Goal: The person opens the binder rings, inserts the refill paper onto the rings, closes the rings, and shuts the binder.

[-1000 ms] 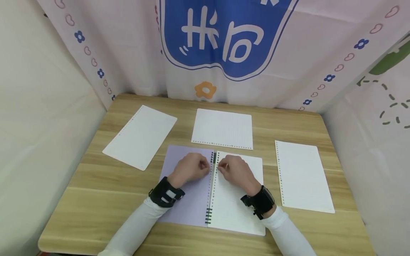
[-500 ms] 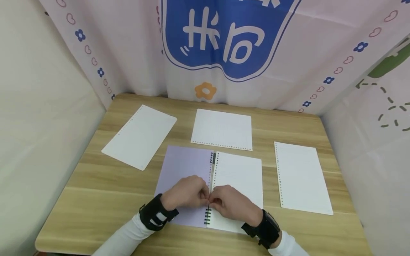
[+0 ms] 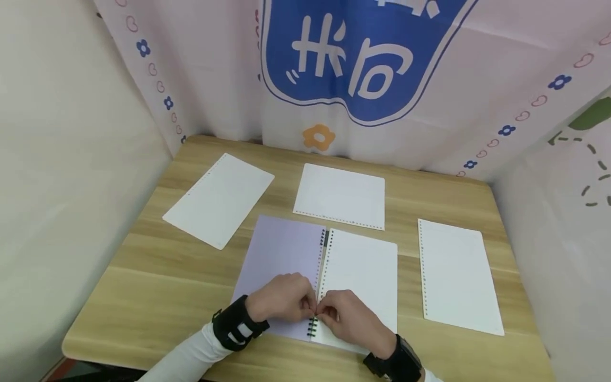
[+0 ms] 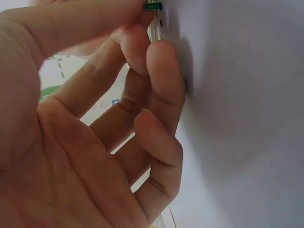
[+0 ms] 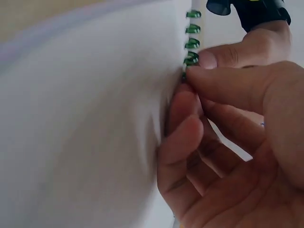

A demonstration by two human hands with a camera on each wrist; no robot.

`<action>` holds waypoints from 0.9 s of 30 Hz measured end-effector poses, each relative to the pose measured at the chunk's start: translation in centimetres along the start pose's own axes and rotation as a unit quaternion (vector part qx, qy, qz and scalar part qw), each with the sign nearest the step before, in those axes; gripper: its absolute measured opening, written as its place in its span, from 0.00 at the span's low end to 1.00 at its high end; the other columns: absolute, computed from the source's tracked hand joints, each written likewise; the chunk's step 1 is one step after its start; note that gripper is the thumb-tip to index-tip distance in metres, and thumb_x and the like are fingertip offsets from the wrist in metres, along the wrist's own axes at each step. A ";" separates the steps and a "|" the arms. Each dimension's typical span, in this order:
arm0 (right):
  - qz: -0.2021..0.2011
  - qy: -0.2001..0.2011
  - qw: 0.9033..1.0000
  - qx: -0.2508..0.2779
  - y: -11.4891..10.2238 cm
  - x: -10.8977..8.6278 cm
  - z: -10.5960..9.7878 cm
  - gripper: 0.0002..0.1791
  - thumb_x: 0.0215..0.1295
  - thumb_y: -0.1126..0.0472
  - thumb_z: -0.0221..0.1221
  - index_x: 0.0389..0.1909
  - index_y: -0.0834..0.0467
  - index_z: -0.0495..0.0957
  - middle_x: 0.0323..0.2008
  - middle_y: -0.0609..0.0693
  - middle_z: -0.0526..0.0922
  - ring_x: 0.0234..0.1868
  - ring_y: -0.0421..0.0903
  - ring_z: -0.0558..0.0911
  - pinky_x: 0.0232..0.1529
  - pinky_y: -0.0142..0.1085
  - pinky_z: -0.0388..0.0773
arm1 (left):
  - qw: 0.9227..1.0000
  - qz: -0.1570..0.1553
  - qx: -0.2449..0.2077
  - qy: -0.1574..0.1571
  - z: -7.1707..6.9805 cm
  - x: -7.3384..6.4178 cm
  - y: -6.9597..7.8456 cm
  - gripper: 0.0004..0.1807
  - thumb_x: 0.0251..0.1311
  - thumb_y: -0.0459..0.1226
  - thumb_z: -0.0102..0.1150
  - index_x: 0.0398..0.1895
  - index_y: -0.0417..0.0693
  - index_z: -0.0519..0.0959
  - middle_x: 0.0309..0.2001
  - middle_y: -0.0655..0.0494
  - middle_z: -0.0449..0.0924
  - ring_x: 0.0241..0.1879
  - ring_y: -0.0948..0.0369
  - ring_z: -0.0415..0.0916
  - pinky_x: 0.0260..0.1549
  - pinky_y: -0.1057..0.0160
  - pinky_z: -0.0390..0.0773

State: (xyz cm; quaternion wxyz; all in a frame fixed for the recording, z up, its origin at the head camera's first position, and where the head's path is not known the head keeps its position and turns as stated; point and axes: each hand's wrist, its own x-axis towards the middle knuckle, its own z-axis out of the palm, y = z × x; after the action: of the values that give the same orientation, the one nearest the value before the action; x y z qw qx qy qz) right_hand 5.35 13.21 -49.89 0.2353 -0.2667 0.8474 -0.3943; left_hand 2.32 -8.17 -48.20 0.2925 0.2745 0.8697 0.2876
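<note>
A loose-leaf notebook lies spread on the table, its lilac cover (image 3: 288, 239) on the left and a white page stack (image 3: 367, 265) on the right. Green binder rings (image 3: 312, 328) show along the lower spine. My left hand (image 3: 286, 297) pinches the rings from the cover side, thumb against index finger. From the page side my right hand (image 3: 350, 318) pinches at the same spot, and the two sets of fingertips meet over the spine. In the right wrist view, several green rings (image 5: 192, 29) stand beside the thumb tip. The fingers hide the ring they grip.
Three loose punched sheets lie around the notebook: a tilted left sheet (image 3: 219, 201), a back sheet (image 3: 340, 195) and a right sheet (image 3: 459, 278). The wooden table (image 3: 157, 286) ends at a printed curtain (image 3: 219, 69) behind.
Both hands have moved down the spine from near its top to just above the lower green rings and come together. In the last half second they shifted slightly further down. The sheets stayed put.
</note>
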 end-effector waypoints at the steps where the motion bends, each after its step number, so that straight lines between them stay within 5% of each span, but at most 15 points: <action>1: 0.005 0.006 1.000 0.003 0.1 -0.3 0.1 0.06 0.69 0.69 0.69 0.37 0.54 0.89 0.31 0.38 0.84 0.29 0.29 0.76 0.31 0.26 0.77 | 1.000 0.002 -0.001 0.000 0.3 0.1 0.1 0.08 0.57 0.34 0.76 0.26 0.59 0.91 0.18 0.76 0.77 0.19 0.74 0.71 0.21 0.73 0.70; 16: -0.011 0.066 0.997 -0.035 1.9 -2.8 0.9 0.08 0.65 0.70 0.68 0.35 0.53 0.86 0.29 0.34 0.79 0.28 0.26 0.73 0.28 0.25 0.75 | 0.999 0.015 -0.004 0.030 2.4 1.2 1.2 0.11 0.58 0.32 0.75 0.22 0.59 0.89 0.17 0.77 0.74 0.19 0.75 0.68 0.21 0.76 0.68; 27: -0.023 0.097 0.992 -0.076 1.8 -2.5 0.6 0.07 0.67 0.70 0.68 0.34 0.53 0.85 0.28 0.35 0.78 0.28 0.26 0.72 0.28 0.24 0.74 | 0.998 0.045 0.010 0.042 1.6 2.2 1.1 0.11 0.57 0.30 0.73 0.23 0.57 0.90 0.21 0.75 0.78 0.22 0.76 0.68 0.23 0.77 0.68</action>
State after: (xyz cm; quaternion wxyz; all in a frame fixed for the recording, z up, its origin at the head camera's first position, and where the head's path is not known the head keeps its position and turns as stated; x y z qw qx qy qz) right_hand 7.10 15.50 -51.16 0.1217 -0.2633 0.8877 -0.3576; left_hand 2.30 -5.43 -49.30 0.2397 0.3036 0.8709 0.3033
